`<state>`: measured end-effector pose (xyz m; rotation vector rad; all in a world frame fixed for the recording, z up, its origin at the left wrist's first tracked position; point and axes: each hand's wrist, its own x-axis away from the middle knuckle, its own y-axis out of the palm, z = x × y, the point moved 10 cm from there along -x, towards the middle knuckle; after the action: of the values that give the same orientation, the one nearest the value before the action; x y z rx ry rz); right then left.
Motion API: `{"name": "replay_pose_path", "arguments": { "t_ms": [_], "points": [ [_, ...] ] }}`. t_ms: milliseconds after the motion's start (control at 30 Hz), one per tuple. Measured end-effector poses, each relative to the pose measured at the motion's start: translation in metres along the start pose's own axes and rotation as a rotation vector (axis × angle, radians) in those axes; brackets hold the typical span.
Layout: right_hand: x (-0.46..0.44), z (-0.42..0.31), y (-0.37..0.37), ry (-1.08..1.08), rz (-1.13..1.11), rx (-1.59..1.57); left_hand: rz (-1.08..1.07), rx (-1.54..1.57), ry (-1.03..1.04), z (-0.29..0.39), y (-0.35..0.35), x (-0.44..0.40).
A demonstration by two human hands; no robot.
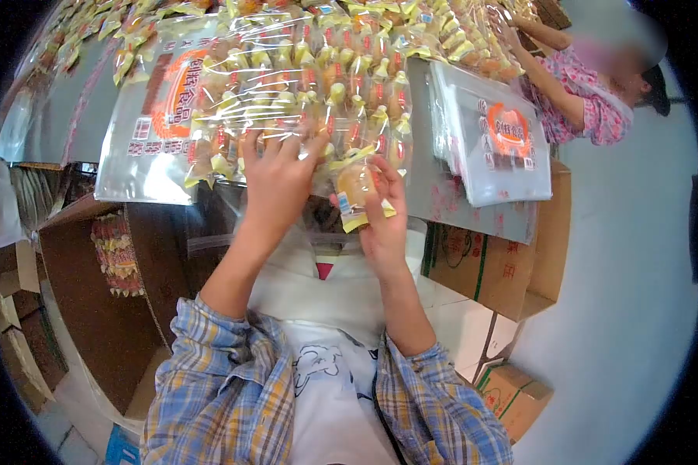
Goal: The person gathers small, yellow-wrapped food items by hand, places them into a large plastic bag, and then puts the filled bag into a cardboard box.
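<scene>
Between the thumb and fingers of my right hand (381, 208) is a single wrapped cake (357, 190), in clear film with yellow crimped ends. My left hand (281, 172) lies with spread fingers on the near edge of a large clear bag (298, 85). Rows of the same small wrapped cakes fill that bag, standing close together. Its unfilled left end (151, 116) carries red and brown printing and lies flat on the table. The held cake is just in front of the bag's near right corner.
A stack of printed clear bags (492, 139) lies on the grey table (434, 198) at right. Loose wrapped cakes (434, 35) are heaped at the back. Open cardboard boxes (93, 310) stand below at left, another box (512, 271) at right. A co-worker (574, 85) reaches in at upper right.
</scene>
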<state>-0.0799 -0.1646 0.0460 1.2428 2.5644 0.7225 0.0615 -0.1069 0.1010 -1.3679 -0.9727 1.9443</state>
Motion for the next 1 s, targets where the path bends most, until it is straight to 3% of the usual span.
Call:
{"name": "replay_pose_path", "arguments": {
  "t_ms": [33,67,167,200,300,533,767,1000],
  "points": [
    [0.000,-0.005,0.008,-0.024,-0.039,-0.153,-0.016,-0.005,0.001,-0.001,-0.001,0.001],
    [0.001,-0.012,0.014,-0.114,-0.139,0.035,0.030,-0.031,0.025,0.002,-0.008,0.001],
    [0.004,-0.016,0.020,-0.338,-0.075,0.830,0.023,0.028,-0.009,-0.001,-0.016,0.002],
    [0.007,-0.028,0.048,-0.532,-0.240,1.192,-0.078,0.063,-0.033,-0.004,-0.009,0.004],
    [-0.004,-0.044,0.076,-0.637,-0.368,1.376,-0.097,0.034,-0.028,-0.004,-0.009,0.004],
    [-0.024,-0.039,0.057,-0.699,-0.453,1.373,0.032,0.035,-0.007,-0.014,0.005,0.010],
    [-0.016,-0.039,0.042,-0.974,-0.305,1.523,0.068,0.093,-0.010,-0.023,-0.016,-0.004],
    [-0.012,-0.045,0.038,-1.048,-0.195,1.499,0.054,0.058,0.006,-0.026,-0.014,-0.004]
  ]
}}
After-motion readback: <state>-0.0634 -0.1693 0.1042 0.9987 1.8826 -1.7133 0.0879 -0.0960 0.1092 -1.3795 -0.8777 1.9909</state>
